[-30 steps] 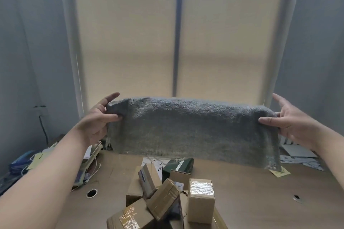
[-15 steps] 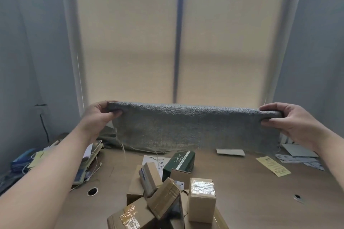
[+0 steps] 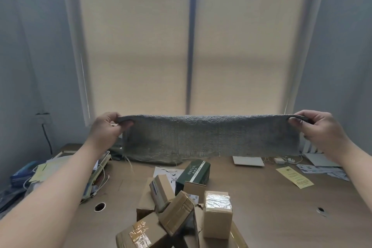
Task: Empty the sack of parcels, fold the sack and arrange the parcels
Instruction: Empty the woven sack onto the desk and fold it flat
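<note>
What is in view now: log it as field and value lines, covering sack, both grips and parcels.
sack: grey, folded into a long strip, stretched above the desk
left grip: pinches the sack's top left corner
right grip: pinches the sack's top right corner
parcels: brown boxes heaped on the desk, unsorted
green box: lies behind the heap
stage: sack emptied, folding underway

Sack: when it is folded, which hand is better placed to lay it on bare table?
Probably the right hand. It and the left hand each grip a top corner of the sack, but bare table lies below the right arm, while papers lie below the left.
</note>
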Action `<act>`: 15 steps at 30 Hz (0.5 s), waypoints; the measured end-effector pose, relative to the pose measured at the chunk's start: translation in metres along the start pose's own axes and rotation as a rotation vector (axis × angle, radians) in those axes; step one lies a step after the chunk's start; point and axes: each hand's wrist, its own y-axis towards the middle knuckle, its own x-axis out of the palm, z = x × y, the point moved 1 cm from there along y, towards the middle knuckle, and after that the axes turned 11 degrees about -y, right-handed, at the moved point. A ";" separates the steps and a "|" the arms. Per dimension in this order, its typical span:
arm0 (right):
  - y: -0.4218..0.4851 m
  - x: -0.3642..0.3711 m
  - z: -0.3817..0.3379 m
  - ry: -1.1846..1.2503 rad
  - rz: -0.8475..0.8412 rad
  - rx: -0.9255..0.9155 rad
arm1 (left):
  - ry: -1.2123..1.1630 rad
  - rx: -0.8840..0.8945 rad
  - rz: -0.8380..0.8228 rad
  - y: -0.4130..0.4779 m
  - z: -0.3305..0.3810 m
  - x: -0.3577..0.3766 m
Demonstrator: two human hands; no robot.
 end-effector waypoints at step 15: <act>-0.018 -0.030 0.055 0.294 0.200 0.101 | -0.426 -0.347 -0.127 -0.004 0.014 0.083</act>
